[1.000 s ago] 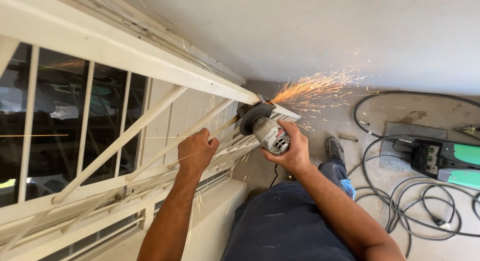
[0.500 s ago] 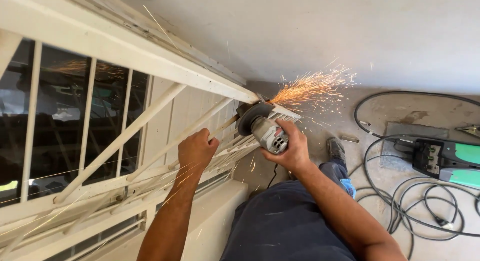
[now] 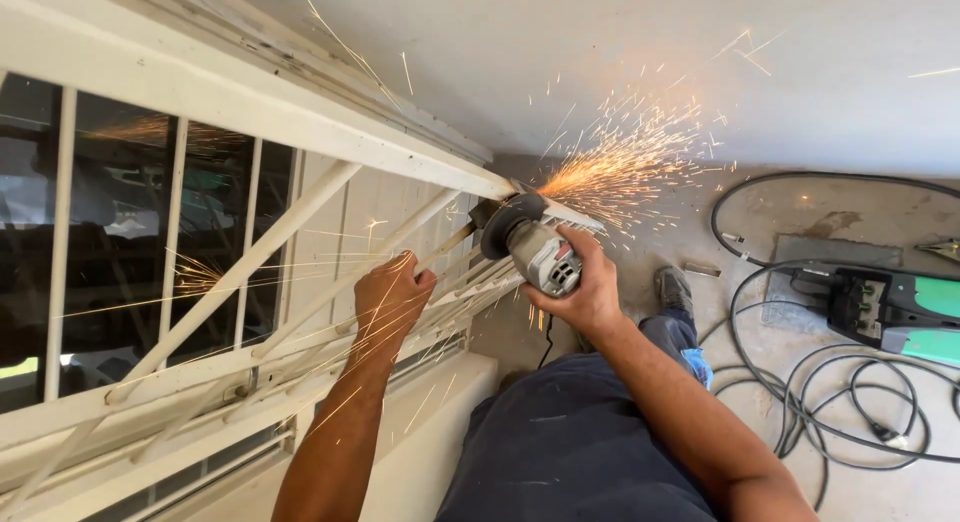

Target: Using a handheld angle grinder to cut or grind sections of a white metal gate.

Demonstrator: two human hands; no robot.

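Standing by the wall, I see the white metal window grille (image 3: 250, 252) filling the left side, its thin bars running slantwise over dark glass. It looks stiff and fixed along most of its length, though the slim bars would likely spring and ring under the tool, so bracing them makes sense. The left hand (image 3: 392, 297) does that: its grip is wrapped tight round one slanted bar, just beside the cutting point. Sparks streak across the forearm, so that bar is probably getting warm.

To the right, the right hand (image 3: 585, 287) holds the grey angle grinder (image 3: 530, 247) by its body, fingers folded snugly round the housing. The tool seems compact but weighty, and it would kick if the disc binds; the body is the sensible place to hold it. Its disc meets the end of the grille's top rail, where an orange spray flies off toward the pale wall.

Farther right, black cables (image 3: 800, 382) coil on the concrete floor beside a green and black machine (image 3: 895, 307), cut off by the frame edge.

The disc's contact point is lost behind the guard and sparks, and the grinder's cord vanishes under the dark trousers.
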